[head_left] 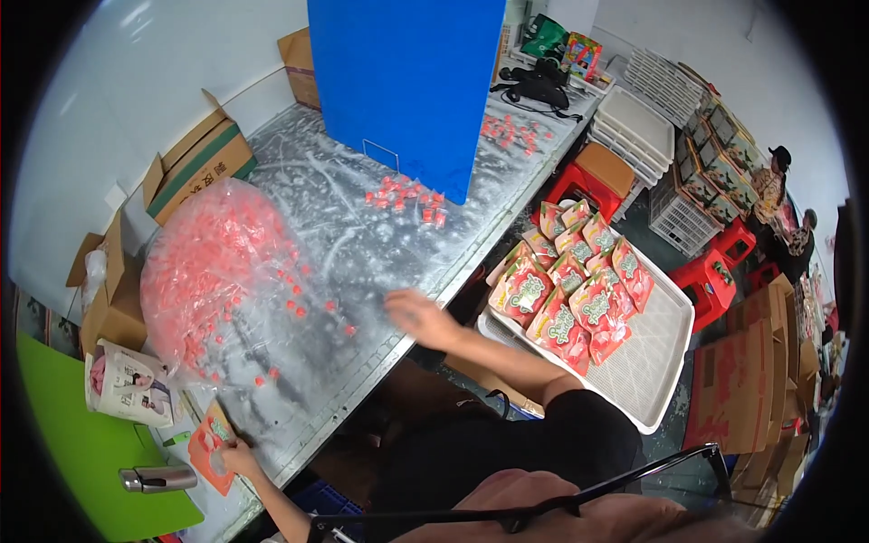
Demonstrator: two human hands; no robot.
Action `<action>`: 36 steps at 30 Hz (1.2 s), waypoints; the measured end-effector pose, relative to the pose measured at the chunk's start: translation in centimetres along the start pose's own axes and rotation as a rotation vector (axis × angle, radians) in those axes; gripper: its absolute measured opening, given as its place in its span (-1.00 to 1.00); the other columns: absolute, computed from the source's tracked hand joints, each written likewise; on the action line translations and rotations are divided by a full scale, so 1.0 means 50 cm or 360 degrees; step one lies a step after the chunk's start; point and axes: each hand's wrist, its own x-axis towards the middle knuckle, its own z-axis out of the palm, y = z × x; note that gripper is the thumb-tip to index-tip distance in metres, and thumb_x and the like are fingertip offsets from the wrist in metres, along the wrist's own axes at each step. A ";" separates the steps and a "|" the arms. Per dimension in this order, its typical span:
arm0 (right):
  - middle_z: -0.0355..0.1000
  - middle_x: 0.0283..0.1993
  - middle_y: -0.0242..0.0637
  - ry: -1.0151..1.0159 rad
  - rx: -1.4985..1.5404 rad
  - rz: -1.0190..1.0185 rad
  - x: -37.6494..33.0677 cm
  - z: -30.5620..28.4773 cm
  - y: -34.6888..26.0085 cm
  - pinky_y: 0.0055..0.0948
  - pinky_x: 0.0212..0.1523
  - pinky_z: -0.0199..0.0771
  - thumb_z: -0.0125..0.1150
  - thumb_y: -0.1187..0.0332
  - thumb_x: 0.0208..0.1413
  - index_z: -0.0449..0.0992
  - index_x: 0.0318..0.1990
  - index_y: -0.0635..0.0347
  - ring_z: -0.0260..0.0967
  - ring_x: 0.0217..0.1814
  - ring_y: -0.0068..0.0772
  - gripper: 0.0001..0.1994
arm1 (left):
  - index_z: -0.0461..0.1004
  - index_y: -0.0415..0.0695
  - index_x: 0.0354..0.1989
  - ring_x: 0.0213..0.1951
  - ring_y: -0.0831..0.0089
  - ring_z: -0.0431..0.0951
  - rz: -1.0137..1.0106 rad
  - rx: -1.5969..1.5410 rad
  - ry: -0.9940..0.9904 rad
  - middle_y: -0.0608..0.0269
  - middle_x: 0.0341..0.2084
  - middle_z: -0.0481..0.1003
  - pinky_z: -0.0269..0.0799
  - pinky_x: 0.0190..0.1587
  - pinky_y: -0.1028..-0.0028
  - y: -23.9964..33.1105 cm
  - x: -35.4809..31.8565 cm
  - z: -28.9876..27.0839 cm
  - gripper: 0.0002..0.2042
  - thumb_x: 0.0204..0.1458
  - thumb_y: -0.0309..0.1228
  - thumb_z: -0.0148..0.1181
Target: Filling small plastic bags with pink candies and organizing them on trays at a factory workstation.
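Note:
Near the table's lower-left edge, my left hand (240, 459) grips a flat red-and-tan pouch (208, 451) by its side. My right hand (418, 319), blurred by motion, hovers over the table by its right edge; its fingers are smeared. A large clear plastic bag (213, 249) full of small red wrapped pieces lies on the left of the metal table (335, 244). Loose red pieces (295, 308) spill from it toward my right hand. Beyond that hand sits a small pile of red pieces (403, 195).
A blue panel (407, 81) stands upright across the table. Filled pouches (570, 294) stand in a white tray (656, 362) at my right. Cardboard boxes (204, 163), a white bucket (131, 385) and a steel flask (158, 478) line the left. Red stools (706, 294) and two people are farther right.

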 end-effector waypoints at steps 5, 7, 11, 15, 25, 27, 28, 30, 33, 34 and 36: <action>0.39 0.18 -0.16 -0.0567 0.0390 -0.0531 -0.021 0.328 -0.106 -0.20 0.15 0.43 0.22 0.44 0.10 0.50 0.05 0.10 0.39 0.18 -0.06 -0.68 | 0.59 -0.28 -0.47 -0.45 0.02 0.58 0.0131 -0.0248 -0.0147 -0.08 -0.51 0.57 0.45 -0.34 0.16 0.069 -0.079 -0.050 -0.85 -0.15 -0.47 0.40; 0.39 0.19 -0.15 -0.0727 0.0495 -0.0666 -0.037 0.417 -0.169 -0.19 0.17 0.42 0.20 0.46 0.06 0.49 0.06 0.14 0.39 0.19 -0.06 -0.64 | 0.58 -0.27 -0.50 -0.47 0.21 0.57 0.0254 -0.0526 -0.0286 0.01 -0.55 0.57 0.46 -0.36 0.27 0.051 -0.132 -0.073 -0.83 -0.20 -0.47 0.46; 0.40 0.18 -0.09 -0.0860 0.1106 -0.0645 -0.051 0.523 -0.180 -0.17 0.16 0.40 0.10 0.54 0.01 0.48 0.06 0.19 0.39 0.18 -0.04 -0.61 | 0.61 -0.25 -0.45 -0.44 0.36 0.56 0.0151 -0.0867 -0.0661 0.11 -0.57 0.57 0.47 -0.26 0.36 0.090 -0.180 -0.042 -0.81 0.01 -0.35 0.34; 0.43 -0.03 -0.07 -0.1113 0.1190 -0.0623 -0.011 0.538 -0.152 -0.19 0.19 0.36 -0.07 0.69 -0.13 0.45 0.06 0.25 0.42 0.09 -0.03 -0.50 | 0.52 -0.27 -0.53 -0.50 0.52 0.42 0.0136 -0.1130 -0.0733 0.22 -0.61 0.50 0.36 -0.37 0.40 0.171 -0.176 -0.058 -0.77 0.13 -0.40 0.21; 0.47 -0.20 -0.43 -0.0796 0.0301 -0.1109 0.031 0.577 -0.165 -0.27 0.08 0.36 0.23 0.45 -0.09 0.52 -0.23 0.04 0.40 -0.07 -0.29 -0.79 | 0.57 -0.27 -0.28 -0.43 0.67 0.44 -0.0852 -0.1958 -0.1333 0.36 -0.43 0.54 0.32 -0.38 0.65 0.193 -0.155 -0.121 -0.91 0.10 -0.50 0.27; 0.46 -0.18 -0.44 -0.0893 0.0262 -0.1139 0.036 0.582 -0.165 -0.29 0.10 0.36 0.32 0.47 -0.14 0.51 -0.20 0.05 0.40 -0.05 -0.29 -0.72 | 0.56 -0.28 -0.24 -0.39 0.65 0.47 -0.0983 -0.2037 -0.1420 0.33 -0.39 0.56 0.35 -0.36 0.64 0.190 -0.142 -0.118 -0.88 0.11 -0.49 0.26; 0.45 -0.18 -0.44 -0.0907 0.0232 -0.1182 0.038 0.585 -0.166 -0.29 0.10 0.36 0.32 0.45 -0.13 0.50 -0.21 0.04 0.39 -0.05 -0.30 -0.74 | 0.55 -0.28 -0.19 -0.36 0.63 0.50 -0.1106 -0.2114 -0.1476 0.30 -0.34 0.57 0.38 -0.33 0.64 0.197 -0.135 -0.122 -0.84 0.12 -0.47 0.25; 0.45 -0.19 -0.43 -0.0920 0.0205 -0.1227 0.042 0.589 -0.171 -0.29 0.10 0.35 0.32 0.43 -0.13 0.50 -0.23 0.04 0.39 -0.05 -0.30 -0.75 | 0.54 -0.29 -0.11 -0.30 0.59 0.56 -0.1150 -0.2088 -0.1471 0.25 -0.30 0.59 0.43 -0.27 0.62 0.195 -0.135 -0.127 -0.78 0.12 -0.45 0.24; 0.44 -0.18 -0.43 -0.0939 0.0261 -0.1211 0.050 0.594 -0.181 -0.31 0.10 0.34 0.31 0.40 -0.13 0.52 -0.25 0.03 0.39 -0.06 -0.31 -0.78 | 0.56 -0.28 -0.12 -0.26 0.56 0.58 -0.1081 -0.1967 -0.1441 0.23 -0.28 0.60 0.46 -0.23 0.58 0.173 -0.128 -0.115 -0.79 0.11 -0.45 0.25; 0.43 -0.18 -0.43 -0.0900 0.0271 -0.1248 0.054 0.592 -0.182 -0.31 0.09 0.35 0.29 0.39 -0.11 0.54 -0.21 0.00 0.39 -0.06 -0.32 -0.76 | 0.59 -0.27 -0.15 -0.27 0.56 0.57 -0.1019 -0.1925 -0.1454 0.24 -0.29 0.60 0.46 -0.23 0.57 0.178 -0.126 -0.117 -0.81 0.09 -0.47 0.26; 0.42 -0.17 -0.44 -0.0843 0.0302 -0.1317 0.060 0.582 -0.191 -0.31 0.09 0.35 0.27 0.39 -0.09 0.57 -0.17 -0.02 0.39 -0.06 -0.32 -0.74 | 0.61 -0.26 -0.19 -0.28 0.57 0.57 -0.0943 -0.1878 -0.1427 0.26 -0.30 0.60 0.45 -0.23 0.56 0.185 -0.128 -0.124 -0.84 0.07 -0.49 0.26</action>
